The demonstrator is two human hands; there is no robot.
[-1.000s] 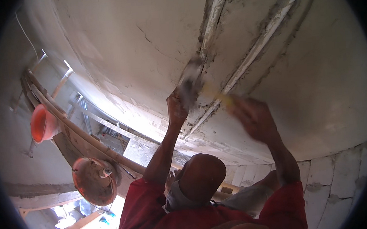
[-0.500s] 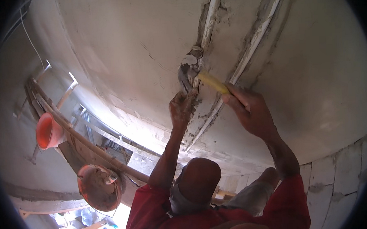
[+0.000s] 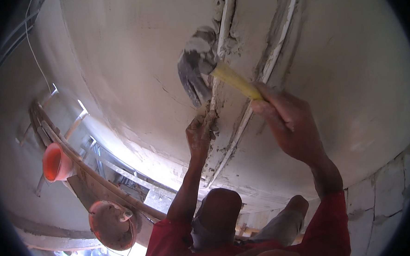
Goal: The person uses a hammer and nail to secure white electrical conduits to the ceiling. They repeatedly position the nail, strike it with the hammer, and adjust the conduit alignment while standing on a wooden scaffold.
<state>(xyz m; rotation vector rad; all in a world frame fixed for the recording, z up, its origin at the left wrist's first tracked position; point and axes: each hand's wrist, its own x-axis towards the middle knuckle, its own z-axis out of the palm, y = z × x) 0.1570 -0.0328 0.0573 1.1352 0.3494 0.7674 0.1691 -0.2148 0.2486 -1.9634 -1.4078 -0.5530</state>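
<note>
My right hand (image 3: 293,119) is closed round the yellow handle of a claw hammer (image 3: 236,81). Its grey, mortar-smeared head is raised, slightly blurred, above and left of my left hand (image 3: 199,135). The left fingers are pinched together at the lower part of a white pipe (image 3: 227,16) set in a rough groove in the plastered wall (image 3: 131,53). What those fingers hold is too small and dirty to make out. To the right, a second white pipe (image 3: 281,40) runs aslant in its own groove.
On the left, an orange bucket (image 3: 54,163) and a mortar-caked bucket (image 3: 112,225) rest by a long wooden plank (image 3: 89,173). Pale blocks (image 3: 386,188) line the lower right. A thin wire (image 3: 33,49) hangs at the upper left.
The hammer has swung up and left, and its head now looks larger and farther from my left fingers. My left hand stays at the pipe. The whole view has tilted a little.
</note>
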